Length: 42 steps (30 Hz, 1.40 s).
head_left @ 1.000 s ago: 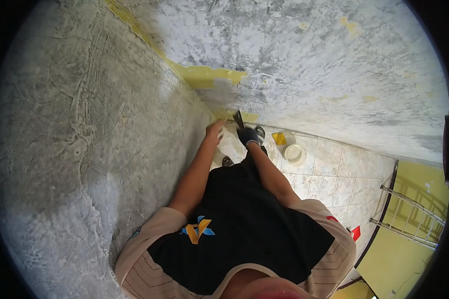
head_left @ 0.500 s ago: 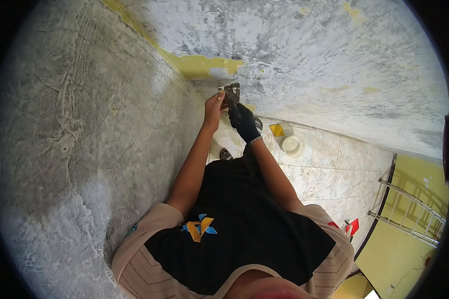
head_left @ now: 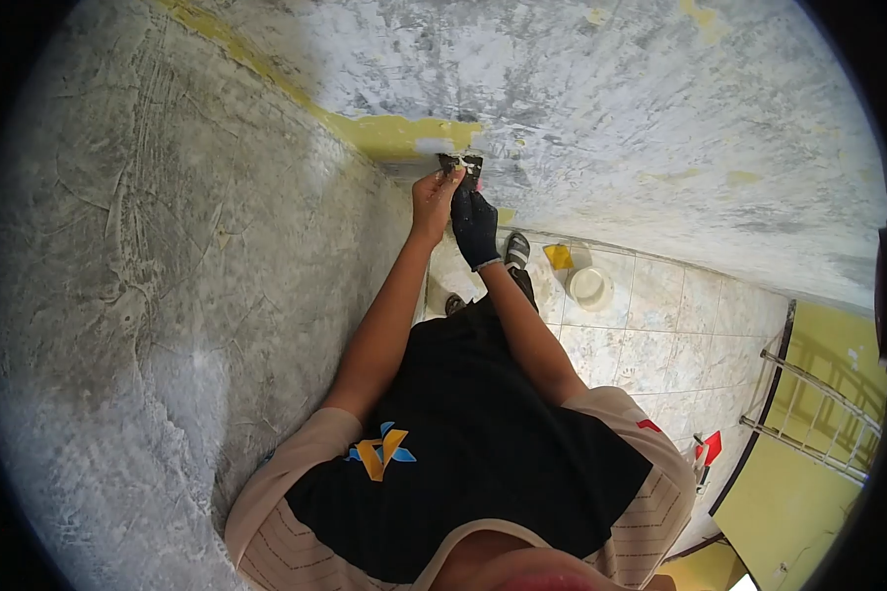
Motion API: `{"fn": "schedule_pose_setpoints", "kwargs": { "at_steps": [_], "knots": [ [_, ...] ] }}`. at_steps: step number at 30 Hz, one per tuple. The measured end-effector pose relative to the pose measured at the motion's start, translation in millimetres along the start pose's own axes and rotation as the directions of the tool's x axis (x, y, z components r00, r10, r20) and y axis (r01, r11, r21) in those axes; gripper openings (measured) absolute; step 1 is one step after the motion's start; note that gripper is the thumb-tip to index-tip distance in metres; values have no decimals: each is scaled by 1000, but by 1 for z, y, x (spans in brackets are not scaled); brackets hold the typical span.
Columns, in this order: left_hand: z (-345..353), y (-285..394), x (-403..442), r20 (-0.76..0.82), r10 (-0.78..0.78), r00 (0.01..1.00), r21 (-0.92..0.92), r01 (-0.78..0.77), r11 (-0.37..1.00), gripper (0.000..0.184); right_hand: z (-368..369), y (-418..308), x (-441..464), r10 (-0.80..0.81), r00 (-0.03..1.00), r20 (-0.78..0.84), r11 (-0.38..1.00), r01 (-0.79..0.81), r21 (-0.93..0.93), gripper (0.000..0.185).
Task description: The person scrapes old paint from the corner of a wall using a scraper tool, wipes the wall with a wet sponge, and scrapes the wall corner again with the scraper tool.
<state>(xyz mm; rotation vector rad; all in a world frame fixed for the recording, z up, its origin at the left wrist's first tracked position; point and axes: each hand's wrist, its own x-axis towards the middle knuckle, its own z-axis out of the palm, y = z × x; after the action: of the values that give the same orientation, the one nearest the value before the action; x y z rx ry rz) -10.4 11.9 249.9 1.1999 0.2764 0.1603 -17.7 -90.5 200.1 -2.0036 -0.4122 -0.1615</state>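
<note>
A dark scraper blade [head_left: 473,167] with whitish paste on it stands close to the patchy grey-white wall [head_left: 601,108], just below a bare yellow strip [head_left: 404,134]. My right hand [head_left: 475,229], in a black glove, is closed round the scraper's handle. Bare and raised beside it, my left hand [head_left: 432,205] has its fingers pressed together at a dark piece with whitish paste by the blade. Whether that piece is a second blade or part of the same one, I cannot tell.
A rough grey wall [head_left: 237,217] runs along the left. On the tiled floor [head_left: 650,340] are a white bucket [head_left: 588,287] and a yellow piece [head_left: 559,257] near my feet. A ladder [head_left: 823,419] stands by the yellow wall at the right, and a red object [head_left: 713,448] lies nearer.
Both hands have risen toward the yellow strip and come together. The scraper, low near the floor one second ago, is now up by the wall with my left fingers at it.
</note>
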Motion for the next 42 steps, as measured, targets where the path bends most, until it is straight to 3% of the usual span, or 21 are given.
{"fn": "schedule_pose_setpoints", "kwargs": {
  "at_steps": [1,3,6,7,8,10,11,14,20,24,27,29,31,34,36,37,38,40,41,42],
  "knots": [
    [6,6,-4,-21,0,1000,-35,-1,999,20,1,-4,0,-2,1000,7,1000,2,4,19],
    [16,19,-11,-48,6,999,-69,-9,998,21,-1,-19,-1,227,974,14,957,-225,184,19],
    [19,24,-11,-77,-2,997,-88,-5,996,22,2,-23,-3,126,990,-68,989,-119,92,19],
    [17,22,-10,-87,6,996,-64,-12,998,22,0,-27,-1,-97,989,-109,984,79,-157,21],
    [16,19,-8,-97,14,995,-43,-18,999,23,-1,-30,2,-102,989,-105,984,85,-154,21],
    [16,17,-12,-106,15,994,-59,-21,998,23,-3,-35,1,199,979,-43,967,-190,169,22],
    [18,20,-13,-113,15,994,-76,-24,997,22,-3,-32,0,68,993,-92,997,-63,54,21],
    [23,23,-16,-133,1,991,-121,-17,993,20,-7,-37,-2,-63,989,-133,997,57,-47,21],
    [26,17,-15,-135,3,991,-172,-27,985,18,-10,-20,2,17,1000,25,992,-14,-124,23],
    [27,23,-14,-119,-43,992,-202,18,979,17,-13,-30,1,62,995,-72,998,-59,39,22],
    [30,26,-14,-130,4,991,-186,-28,982,16,-21,-39,10,-19,995,-96,999,22,26,21],
    [35,45,-20,-123,14,992,-190,-37,981,17,-25,-42,13,-130,991,-29,981,124,-152,17],
    [34,56,-13,-101,30,994,-188,-48,981,17,-35,-60,40,-123,992,-31,987,119,-111,17],
    [28,66,0,-93,161,983,-36,-165,986,18,-25,-71,45,-159,980,-117,987,155,-44,18],
    [40,75,-18,-138,40,990,-130,-58,990,19,-23,-71,29,-59,990,-126,995,70,78,20],
    [19,32,-6,-214,159,964,107,-139,985,17,-19,-56,22,-30,996,-87,996,38,87,21],
    [19,22,-5,-207,159,965,96,-141,985,17,-15,-41,18,-34,995,-92,996,41,74,21],
    [24,13,-15,-202,-11,979,-31,5,1000,16,-13,-23,5,-47,999,-22,999,47,-22,13],
    [27,16,-12,-199,-12,980,-37,5,999,16,-13,-18,4,-154,987,-41,976,145,-163,11],
    [27,17,-17,-174,-40,984,-88,25,996,16,-13,-12,-1,-143,989,-33,977,135,-165,11]
  ]
}}
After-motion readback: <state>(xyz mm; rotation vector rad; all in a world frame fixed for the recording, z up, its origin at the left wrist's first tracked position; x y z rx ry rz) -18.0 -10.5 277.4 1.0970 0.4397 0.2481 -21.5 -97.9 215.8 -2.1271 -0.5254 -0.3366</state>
